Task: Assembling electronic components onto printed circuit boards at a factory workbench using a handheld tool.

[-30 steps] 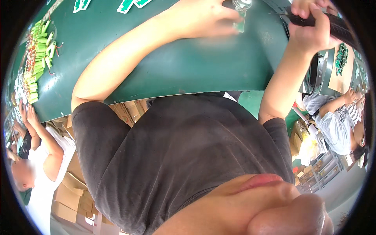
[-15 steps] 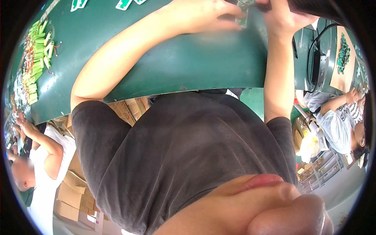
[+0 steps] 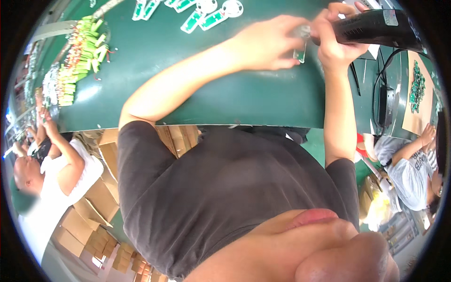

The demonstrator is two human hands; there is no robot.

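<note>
My left hand [image 3: 275,44], slightly blurred, pinches a small clear plastic case with a green circuit board [image 3: 300,52] inside it. My right hand [image 3: 334,44] is wrapped round a black handheld tool [image 3: 376,29] with vent slots and a pale label. The tool's narrower end points toward the case, close to my left fingertips; whether they touch I cannot tell. Beyond my left hand, several similar clear cases with green boards [image 3: 213,19] lie on the green table [image 3: 211,96], some with round ends.
Bright green wrapped parts with wires [image 3: 82,61] lie in a row at the left. On the right are a black power adapter [image 3: 386,101], its cable, and a brown sheet [image 3: 413,121] bearing small boards. Co-workers sit at both sides. Cardboard boxes [image 3: 77,230] stand behind the left one.
The whole view has shifted, so both hands appear lower and more of the black tool and the far cases shows. My left hand still holds the case beside the tool.
</note>
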